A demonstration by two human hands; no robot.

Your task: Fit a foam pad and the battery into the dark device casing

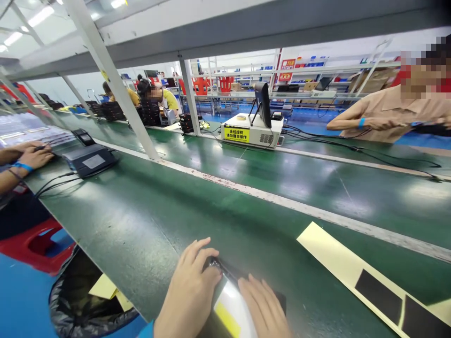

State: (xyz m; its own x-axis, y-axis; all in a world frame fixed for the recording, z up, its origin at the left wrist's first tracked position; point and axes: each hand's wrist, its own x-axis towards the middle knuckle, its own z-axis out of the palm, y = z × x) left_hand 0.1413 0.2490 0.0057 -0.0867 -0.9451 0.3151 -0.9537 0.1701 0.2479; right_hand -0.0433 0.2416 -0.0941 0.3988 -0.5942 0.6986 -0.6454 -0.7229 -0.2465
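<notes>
Bottom edge of view, about 6 o'clock: both hands on one flat black device (225, 277) with a glossy face and a yellow strip (too cut off by the frame to name more exactly). It lies on the green bench (148, 220), close to the near edge.

Left hand (192, 291): grip closed on the device, fingers curled over its far left corner, thumb side toward the person.

Right hand (262, 307): laid flat, fingers together, pressing on the device's right part; not wrapped around it, so an open grip resting on top.

At 4 o'clock from the hands, near but apart: a long pale-yellow backing strip (338, 263) carrying black rectangular pads (378, 291), lying slantwise on the bench.

At 8 o'clock, below the bench edge: a black bin bag (70, 305) with yellow scraps inside; beside it a red stool (38, 244) on the blue floor.

At 10 o'clock, well apart: a co-worker's hands (31, 157), blue wristband, beside a dark flat unit (89, 159) with cables.

At 12 o'clock, far side of the white line: a white box (252, 131) with a yellow label and a monitor (263, 105) standing on it. At 2 o'clock: another person in a tan shirt (387, 112), arm extended over the bench.
</notes>
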